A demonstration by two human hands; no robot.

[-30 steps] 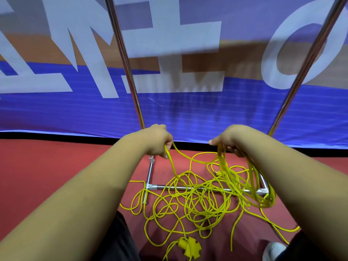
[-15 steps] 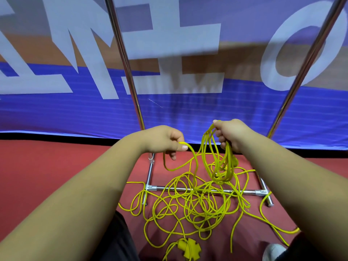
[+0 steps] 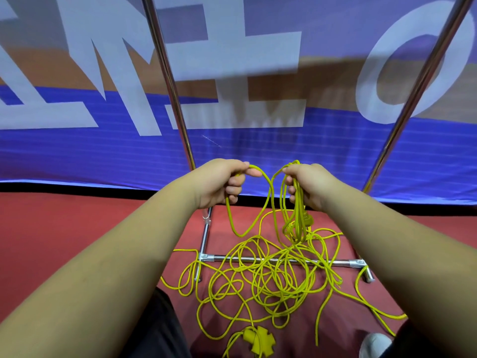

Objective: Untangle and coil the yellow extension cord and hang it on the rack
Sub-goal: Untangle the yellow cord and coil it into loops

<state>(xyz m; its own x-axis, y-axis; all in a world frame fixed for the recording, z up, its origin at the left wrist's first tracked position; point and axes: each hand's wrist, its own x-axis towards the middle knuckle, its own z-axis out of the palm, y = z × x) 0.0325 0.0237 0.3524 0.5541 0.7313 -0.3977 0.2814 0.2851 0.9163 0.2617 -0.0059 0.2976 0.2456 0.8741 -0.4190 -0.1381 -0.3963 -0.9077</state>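
Observation:
The yellow extension cord (image 3: 260, 280) lies in a loose tangle on the red floor, draped over the rack's bottom crossbar (image 3: 333, 261). Its yellow multi-outlet end (image 3: 258, 341) sits near my feet. My right hand (image 3: 307, 184) grips a bundle of several hanging loops, with the plug dangling just below it. My left hand (image 3: 222, 182) pinches a single strand that arcs across to the right hand. Both hands are held up close together, above the tangle. The rack's two chrome uprights (image 3: 167, 81) rise left and right of my hands.
A blue, orange and white banner (image 3: 258, 151) covers the wall right behind the rack. The right upright (image 3: 423, 81) leans outward in the wide view. My white shoe (image 3: 374, 344) shows at the bottom right, dark trousers at the bottom left.
Both hands rose and came together. The right hand lifted its bundle of loops off the floor, and the left hand brought a fresh strand across toward it.

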